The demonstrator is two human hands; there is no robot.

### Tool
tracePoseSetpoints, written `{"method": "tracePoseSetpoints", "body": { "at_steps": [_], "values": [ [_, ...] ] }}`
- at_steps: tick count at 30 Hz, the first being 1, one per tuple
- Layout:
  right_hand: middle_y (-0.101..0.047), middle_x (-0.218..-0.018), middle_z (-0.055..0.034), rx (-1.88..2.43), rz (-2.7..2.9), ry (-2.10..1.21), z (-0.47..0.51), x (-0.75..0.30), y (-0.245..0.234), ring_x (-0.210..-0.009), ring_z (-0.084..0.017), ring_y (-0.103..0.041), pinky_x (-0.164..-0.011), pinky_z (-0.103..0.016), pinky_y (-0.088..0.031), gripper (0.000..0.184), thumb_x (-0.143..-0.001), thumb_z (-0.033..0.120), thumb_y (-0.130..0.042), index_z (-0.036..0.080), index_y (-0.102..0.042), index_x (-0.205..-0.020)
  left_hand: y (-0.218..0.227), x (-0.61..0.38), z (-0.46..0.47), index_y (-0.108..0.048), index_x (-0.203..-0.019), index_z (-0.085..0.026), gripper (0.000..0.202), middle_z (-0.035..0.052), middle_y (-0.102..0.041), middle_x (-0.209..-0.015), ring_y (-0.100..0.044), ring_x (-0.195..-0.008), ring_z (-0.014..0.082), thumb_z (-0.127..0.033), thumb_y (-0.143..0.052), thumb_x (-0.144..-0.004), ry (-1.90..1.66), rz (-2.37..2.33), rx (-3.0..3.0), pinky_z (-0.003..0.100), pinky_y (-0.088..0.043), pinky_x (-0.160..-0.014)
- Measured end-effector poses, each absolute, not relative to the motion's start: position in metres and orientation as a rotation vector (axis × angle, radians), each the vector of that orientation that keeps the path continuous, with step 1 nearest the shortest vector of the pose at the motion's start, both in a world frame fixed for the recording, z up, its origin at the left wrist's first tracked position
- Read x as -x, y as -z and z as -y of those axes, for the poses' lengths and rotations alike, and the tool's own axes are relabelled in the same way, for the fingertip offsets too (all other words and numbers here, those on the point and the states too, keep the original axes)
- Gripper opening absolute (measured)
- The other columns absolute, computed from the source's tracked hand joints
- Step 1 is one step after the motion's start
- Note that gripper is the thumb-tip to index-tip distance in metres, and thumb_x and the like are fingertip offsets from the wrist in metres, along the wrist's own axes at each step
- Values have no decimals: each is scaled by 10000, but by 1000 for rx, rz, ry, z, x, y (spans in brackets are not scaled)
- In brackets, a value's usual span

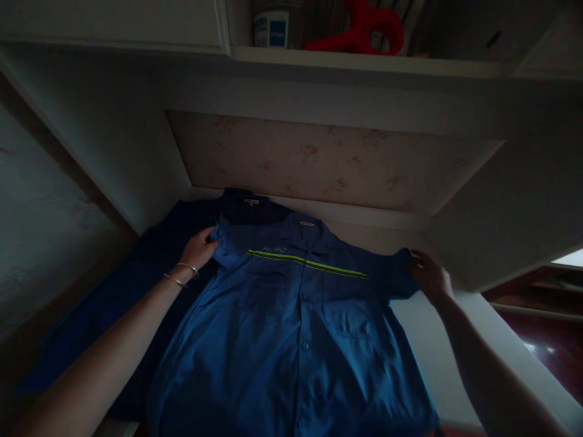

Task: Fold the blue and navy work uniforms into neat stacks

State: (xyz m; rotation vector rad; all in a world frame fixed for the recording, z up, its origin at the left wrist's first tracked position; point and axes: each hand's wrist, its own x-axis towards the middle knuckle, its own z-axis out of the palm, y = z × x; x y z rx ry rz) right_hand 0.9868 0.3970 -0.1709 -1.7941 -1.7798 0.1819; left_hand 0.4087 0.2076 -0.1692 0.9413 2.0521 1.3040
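Observation:
A blue short-sleeved work shirt lies spread front side up, collar toward the back wall, with a yellow-green stripe and lettering across its chest. My left hand, with bangles at the wrist, is closed on the end of its left-side sleeve in view. At the other side, my right hand pinches the opposite sleeve's end. A darker blue garment with a collar label lies under and to the left of the shirt, partly covered by it.
The white surface sits in an alcove backed by a flowered panel. Overhead, a shelf holds a red object and a labelled container. White side walls stand left and right.

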Motion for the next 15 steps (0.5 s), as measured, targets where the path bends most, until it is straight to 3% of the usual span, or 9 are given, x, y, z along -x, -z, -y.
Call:
{"method": "tracePoseSetpoints", "body": {
  "at_steps": [2, 5, 9, 11, 13, 15],
  "values": [
    [-721, -1135, -63, 1742, 1866, -195, -385, -961, 159, -938, -275, -704, -865, -416, -532, 491, -790, 379, -590, 272, -612, -1269, 159, -436, -207, -640, -1231, -239, 544, 23, -640, -1295, -533, -1243, 243, -201, -680, -690, -1250, -1969, -1152, 367, -329, -1117],
    [-699, -1191, -41, 1543, 2012, -467, -351, -913, 151, -892, -242, -716, -835, -373, -552, 553, -809, 438, -604, 296, -541, -1340, 153, -485, -191, -632, -1245, -274, 536, 11, -675, -1237, -623, -1103, 213, -323, -718, -718, -1058, -1750, -1451, 324, -453, -1003],
    [-734, -1087, -46, 1355, 2010, -688, -267, -884, 166, -970, -236, -697, -872, -362, -554, 389, -854, 474, -566, 264, -661, -1167, 172, -521, -126, -561, -1284, -259, 479, 57, -633, -1259, -622, -1075, 210, -463, -587, -852, -1004, -1803, -1666, 363, -487, -968],
    [-748, -1014, -60, 1444, 1841, -751, -209, -901, 189, -903, -241, -710, -849, -355, -568, 351, -831, 501, -591, 246, -702, -1045, 196, -519, -75, -575, -1217, -258, 434, 68, -624, -1228, -614, -1077, 227, -501, -560, -858, -1097, -2013, -1512, 389, -487, -973],
    [-746, -1022, -77, 1640, 1526, -889, -148, -936, 222, -821, -256, -720, -775, -353, -598, 423, -787, 556, -618, 243, -683, -1064, 227, -510, -19, -561, -1189, -234, 530, 97, -611, -1196, -616, -1056, 274, -583, -591, -791, -1149, -2247, -1217, 432, -520, -914],
    [-731, -1074, -95, 1830, 1191, -887, -94, -976, 258, -976, -317, -694, -827, -368, -597, 498, -695, 611, -675, 256, -671, -1044, 257, -501, 31, -559, -1148, -203, 641, 125, -622, -1101, -627, -1015, 329, -662, -616, -704, -1080, -2447, -922, 483, -545, -843]
  ]
}}
